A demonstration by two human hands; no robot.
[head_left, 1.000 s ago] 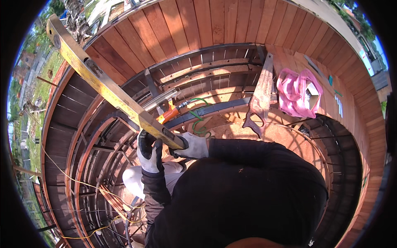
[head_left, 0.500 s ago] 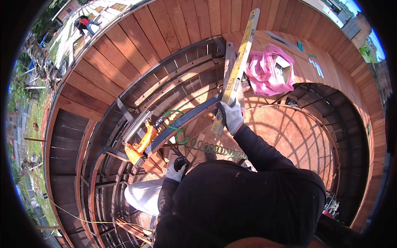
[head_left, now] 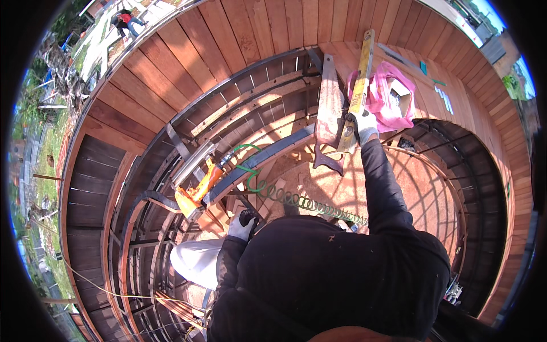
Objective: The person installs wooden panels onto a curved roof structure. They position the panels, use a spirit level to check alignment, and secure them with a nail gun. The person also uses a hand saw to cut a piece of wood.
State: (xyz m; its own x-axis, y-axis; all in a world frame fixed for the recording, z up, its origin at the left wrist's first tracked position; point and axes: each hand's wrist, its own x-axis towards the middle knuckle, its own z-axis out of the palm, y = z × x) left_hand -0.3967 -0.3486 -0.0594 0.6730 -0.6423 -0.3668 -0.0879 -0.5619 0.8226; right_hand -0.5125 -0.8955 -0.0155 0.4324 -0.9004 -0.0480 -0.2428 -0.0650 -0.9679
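A gloved hand at the upper middle, my right hand [head_left: 365,124], is closed around the lower part of a yellow spirit level [head_left: 360,85]. The level stands out lengthwise away from me, tilted slightly to the right. Just left of it a handsaw [head_left: 329,102] lies with its blade pointing away and its dark handle towards me. My left hand [head_left: 243,226], also gloved, is curled low on the left near my knee; a dark item seems to be in its fingers, but its kind is unclear. Ahead of it an orange nail gun [head_left: 200,188] rests by a curved dark-topped rail [head_left: 259,162].
A green coiled air hose [head_left: 296,200] runs from the nail gun towards my body. A pink bag [head_left: 387,97] with an open box in it sits on the planked ledge [head_left: 450,105]. Curved wooden plank walls [head_left: 199,40] surround me. A person [head_left: 126,24] bends over outside, far left.
My right hand has moved the spirit level to the right, away from the handsaw, whose blade and handle now show fully. The left hand has barely moved.
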